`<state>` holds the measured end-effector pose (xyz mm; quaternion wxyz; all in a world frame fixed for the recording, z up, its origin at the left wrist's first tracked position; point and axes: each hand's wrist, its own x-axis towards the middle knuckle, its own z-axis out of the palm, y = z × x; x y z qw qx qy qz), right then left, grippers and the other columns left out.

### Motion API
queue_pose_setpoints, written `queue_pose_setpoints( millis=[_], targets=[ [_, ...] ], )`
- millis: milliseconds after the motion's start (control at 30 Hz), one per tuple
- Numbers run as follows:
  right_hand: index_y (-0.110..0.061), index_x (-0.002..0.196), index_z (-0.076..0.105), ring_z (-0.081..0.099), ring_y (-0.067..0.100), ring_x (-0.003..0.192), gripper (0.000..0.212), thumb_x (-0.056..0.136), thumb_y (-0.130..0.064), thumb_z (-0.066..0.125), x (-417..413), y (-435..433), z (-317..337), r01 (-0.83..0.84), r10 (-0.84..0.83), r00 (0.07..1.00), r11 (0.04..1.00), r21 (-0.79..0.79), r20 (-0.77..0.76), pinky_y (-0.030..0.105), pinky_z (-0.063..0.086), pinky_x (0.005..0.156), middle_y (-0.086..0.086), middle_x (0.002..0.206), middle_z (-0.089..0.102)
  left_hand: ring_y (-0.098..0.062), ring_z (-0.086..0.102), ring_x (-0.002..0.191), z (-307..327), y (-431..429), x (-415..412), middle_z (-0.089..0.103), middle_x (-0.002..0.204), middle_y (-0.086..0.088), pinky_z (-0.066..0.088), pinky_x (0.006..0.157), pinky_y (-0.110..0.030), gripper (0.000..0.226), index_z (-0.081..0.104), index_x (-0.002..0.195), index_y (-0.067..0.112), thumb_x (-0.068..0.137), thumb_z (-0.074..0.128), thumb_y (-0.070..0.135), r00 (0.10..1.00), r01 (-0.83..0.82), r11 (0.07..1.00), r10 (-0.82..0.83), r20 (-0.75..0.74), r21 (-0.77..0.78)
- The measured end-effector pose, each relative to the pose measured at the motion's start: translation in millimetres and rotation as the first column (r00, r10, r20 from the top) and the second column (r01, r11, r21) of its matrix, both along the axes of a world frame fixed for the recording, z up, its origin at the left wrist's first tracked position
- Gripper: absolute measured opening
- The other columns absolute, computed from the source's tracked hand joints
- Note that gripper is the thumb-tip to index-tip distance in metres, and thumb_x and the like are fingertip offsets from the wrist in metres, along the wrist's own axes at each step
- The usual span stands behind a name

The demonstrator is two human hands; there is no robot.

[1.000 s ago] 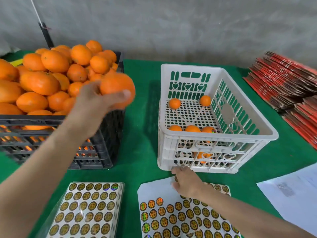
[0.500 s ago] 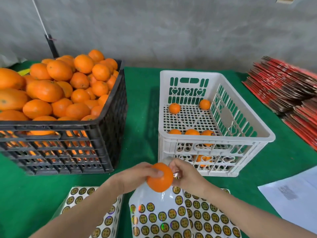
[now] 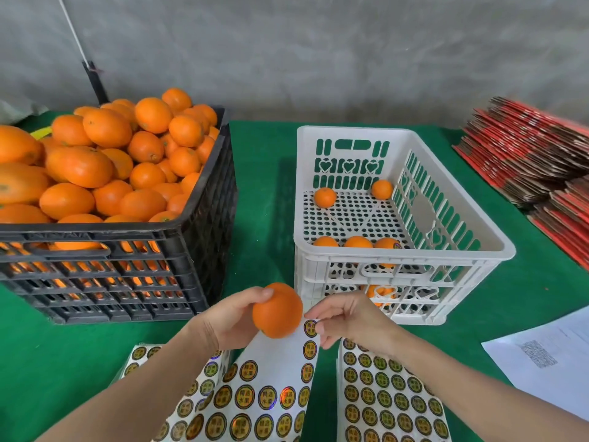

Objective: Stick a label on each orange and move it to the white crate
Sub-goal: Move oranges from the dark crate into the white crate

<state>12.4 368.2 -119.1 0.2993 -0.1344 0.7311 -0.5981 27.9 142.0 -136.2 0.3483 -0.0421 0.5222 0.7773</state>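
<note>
Your left hand (image 3: 236, 320) gripping an orange (image 3: 277, 311) above the label sheet (image 3: 274, 362), just in front of the white crate (image 3: 404, 260), your right hand (image 3: 353, 323) pinching a label (image 3: 310, 327) beside it

black crate (image 3: 127, 275) cropped left, label sheets (image 3: 392, 403) below

There are two crates, one black crate (image 3: 178, 223) and one white crate (image 3: 398, 260). The black one holds a heap of oranges (image 3: 79, 167) too many to count. Five oranges (image 3: 325, 197) show in the white one. One more orange (image 3: 277, 311) is held above three label sheets (image 3: 255, 400). One printed paper (image 3: 548, 352) lies at the right.
</note>
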Motion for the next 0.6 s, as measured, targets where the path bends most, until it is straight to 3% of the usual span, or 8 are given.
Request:
queue_pose_setpoints(
  millis=[100, 267, 467, 600],
  targets=[
    [-0.017, 0.087, 0.071, 0.067, 0.014, 0.06, 0.025, 0.083, 0.007, 0.064, 2.1, -2.4, -0.7, 0.016, -0.018, 0.995, 1.0, -0.015, -0.102, 0.028, 0.058, 0.063, 0.0, 0.072, 0.072, -0.032, 0.071, 0.083, -5.4, 2.7, -0.3, 0.072, 0.097, -0.02, 0.058, 0.071, -0.04, 0.079, 0.077, 0.093, 0.009, 0.028, 0.094, 0.051, 0.997, -0.073, 0.996, 0.07, 0.041, 0.057],
    [-0.019, 0.092, 0.07, 0.063, 0.007, 0.059, 0.027, 0.084, 0.006, 0.063, 3.8, -4.4, 0.3, -0.004, 0.012, 0.975, 0.999, 0.037, -0.222, 0.022, 0.055, 0.065, -0.005, 0.067, 0.067, -0.034, 0.07, 0.08, -14.2, 7.2, -2.2, 0.07, 0.097, -0.024, 0.057, 0.07, -0.041, 0.103, 0.064, 0.109, 0.005, 0.022, 0.095, 0.05, 0.977, -0.188, 0.979, 0.178, 0.118, 0.083],
    [-0.027, 0.088, 0.07, 0.062, 0.006, 0.059, 0.033, 0.082, 0.005, 0.067, 4.1, -5.2, 1.6, -0.022, 0.039, 0.964, 0.998, 0.065, -0.265, 0.02, 0.053, 0.067, -0.006, 0.066, 0.066, -0.031, 0.071, 0.082, -14.7, 5.8, -0.4, 0.072, 0.096, -0.021, 0.058, 0.07, -0.039, 0.08, 0.079, 0.089, 0.007, 0.025, 0.094, 0.052, 0.989, -0.124, 0.986, 0.114, 0.094, 0.107],
    [-0.026, 0.086, 0.069, 0.063, 0.01, 0.063, 0.03, 0.08, 0.004, 0.069, 4.4, -3.4, -1.0, -0.007, 0.025, 0.963, 0.998, 0.067, -0.27, 0.024, 0.054, 0.072, -0.007, 0.066, 0.067, -0.028, 0.071, 0.083, -11.0, 6.6, 0.0, 0.073, 0.096, -0.017, 0.057, 0.071, -0.037, 0.082, 0.078, 0.092, 0.011, 0.026, 0.092, 0.057, 0.996, -0.082, 0.995, 0.08, 0.041, 0.063]
  ],
)
